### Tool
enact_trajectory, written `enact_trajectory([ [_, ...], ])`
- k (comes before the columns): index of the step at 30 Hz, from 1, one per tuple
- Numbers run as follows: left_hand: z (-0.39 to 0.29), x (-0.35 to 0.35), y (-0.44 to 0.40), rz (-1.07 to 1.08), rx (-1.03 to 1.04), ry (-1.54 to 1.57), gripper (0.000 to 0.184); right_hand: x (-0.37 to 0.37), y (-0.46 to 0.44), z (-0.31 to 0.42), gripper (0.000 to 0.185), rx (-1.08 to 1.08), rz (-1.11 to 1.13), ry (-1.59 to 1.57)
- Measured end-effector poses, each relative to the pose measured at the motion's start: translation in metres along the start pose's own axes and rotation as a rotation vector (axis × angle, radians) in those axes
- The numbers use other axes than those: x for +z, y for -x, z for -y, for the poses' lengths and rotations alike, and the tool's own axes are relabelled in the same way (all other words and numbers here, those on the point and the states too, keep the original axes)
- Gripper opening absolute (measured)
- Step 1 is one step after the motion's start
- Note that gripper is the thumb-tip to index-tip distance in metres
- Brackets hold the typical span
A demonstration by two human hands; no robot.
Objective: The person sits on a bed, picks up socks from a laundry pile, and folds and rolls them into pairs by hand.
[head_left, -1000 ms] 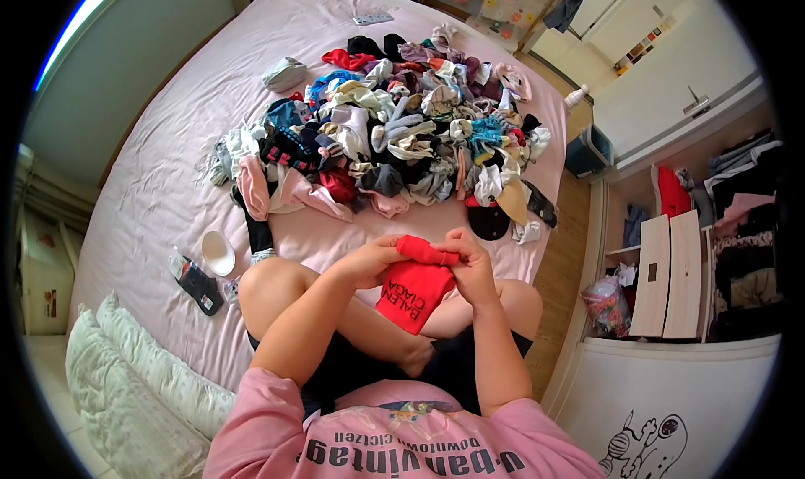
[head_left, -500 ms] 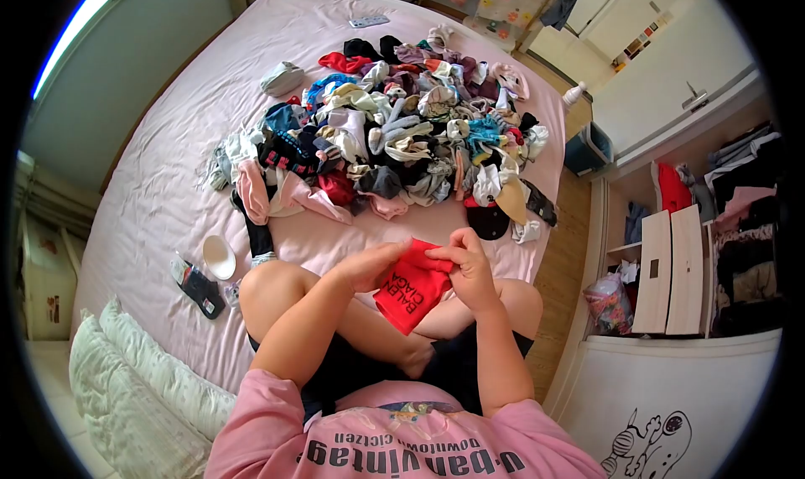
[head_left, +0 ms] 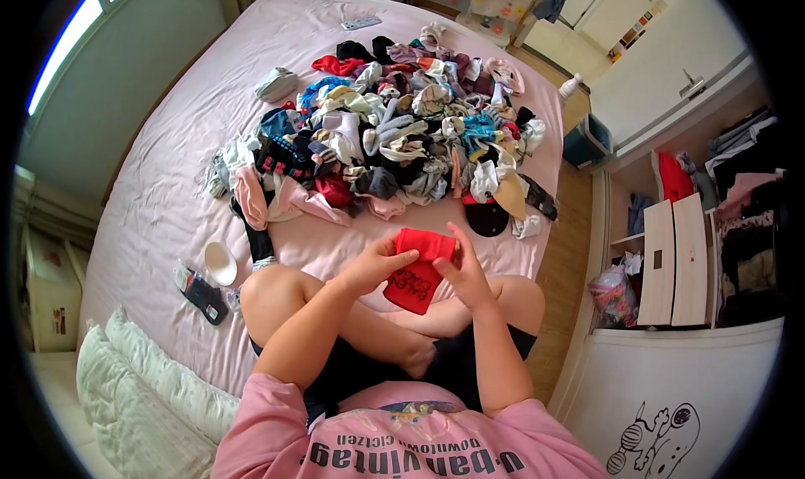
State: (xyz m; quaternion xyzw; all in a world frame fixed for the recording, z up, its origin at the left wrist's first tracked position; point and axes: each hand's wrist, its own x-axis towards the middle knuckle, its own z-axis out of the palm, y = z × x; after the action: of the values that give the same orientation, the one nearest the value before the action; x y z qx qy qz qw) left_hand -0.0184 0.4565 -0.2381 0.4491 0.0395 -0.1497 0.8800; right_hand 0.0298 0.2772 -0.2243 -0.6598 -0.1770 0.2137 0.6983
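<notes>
A red sock (head_left: 417, 288) with black lettering hangs above my crossed legs, its upper end folded over. My left hand (head_left: 376, 262) is closed on its left side, thumb lying over the front. At the sock's right edge, my right hand (head_left: 466, 276) has its thumb and fingers apart, with the thumb tip against the cloth. Beyond my hands spreads a big heap of socks and small garments (head_left: 386, 135) in many colours. A black round item (head_left: 486, 221) lies at the heap's near right edge.
Left of my knee are a pale oval cup (head_left: 220, 263) and a packaged dark item (head_left: 201, 297). White pillows (head_left: 138, 395) lie at the lower left. An open cupboard (head_left: 671, 261) with clothes stands to the right, near a bin (head_left: 587, 141).
The sock has been folded over at its upper end and raised slightly. My right hand has loosened from a pinch, its fingers now spread. My left hand has shifted a little right.
</notes>
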Motion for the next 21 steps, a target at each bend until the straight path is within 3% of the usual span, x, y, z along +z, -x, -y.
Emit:
enact_trajectory([
  [6,0.009,-0.001,-0.002,-0.035,-0.044,0.142,0.029,0.003,-0.002,-0.004,0.044,0.042,-0.057,-0.086],
  [9,0.002,0.002,-0.001,-0.04,-0.109,0.164,0.029,-0.009,-0.003,-0.014,0.035,0.25,-0.055,-0.505],
  [12,0.0,-0.001,-0.001,-0.035,-0.146,0.06,0.029,-0.013,-0.004,-0.012,0.025,0.267,-0.066,-0.653],
  [18,-0.002,0.002,-0.002,-0.105,-0.081,-0.032,0.03,-0.009,0.0,0.005,0.03,0.355,-0.047,-0.655],
  [21,0.003,0.002,-0.001,-0.083,-0.024,-0.137,0.03,-0.007,0.001,-0.009,0.036,0.277,-0.082,-0.37],
])
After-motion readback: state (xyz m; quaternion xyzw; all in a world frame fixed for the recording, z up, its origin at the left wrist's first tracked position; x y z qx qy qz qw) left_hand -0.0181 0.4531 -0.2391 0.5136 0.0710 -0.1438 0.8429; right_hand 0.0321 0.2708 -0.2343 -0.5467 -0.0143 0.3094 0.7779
